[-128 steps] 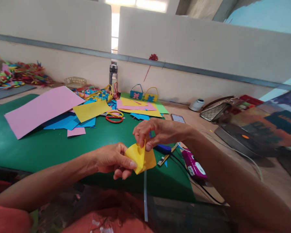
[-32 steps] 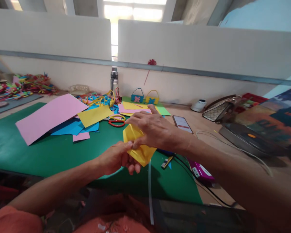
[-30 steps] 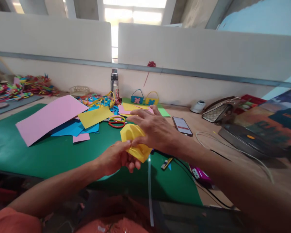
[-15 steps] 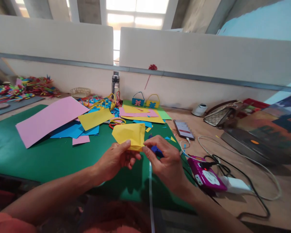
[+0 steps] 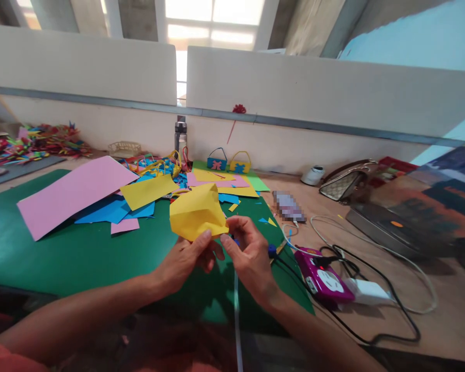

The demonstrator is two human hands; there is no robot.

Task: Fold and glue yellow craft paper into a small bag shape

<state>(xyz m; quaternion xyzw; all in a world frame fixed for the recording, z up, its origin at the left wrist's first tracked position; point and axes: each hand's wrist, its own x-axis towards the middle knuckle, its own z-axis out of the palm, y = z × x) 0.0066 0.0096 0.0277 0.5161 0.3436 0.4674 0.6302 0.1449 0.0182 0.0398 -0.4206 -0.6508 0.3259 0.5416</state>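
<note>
A folded piece of yellow paper is raised over the green mat, its folds bulging towards the back. My left hand pinches its lower edge with the thumb on top, fingers curled beneath. At the lower right corner, my right hand grips the same paper between thumb and fingertips. Behind the right hand is a blue tool with a black cord, mostly hidden; whether the hand touches it I cannot tell. A long clear strip hangs down below the right hand past the mat's front edge.
Pink paper, another yellow sheet and blue sheets lie left on the green mat. Two small paper bags stand at the back. A phone, a purple power strip and loose cables are on the right.
The yellow paper has tilted up and turned, showing more of its broad face. My right hand has shifted slightly left, and more of the blue tool shows to its right.
</note>
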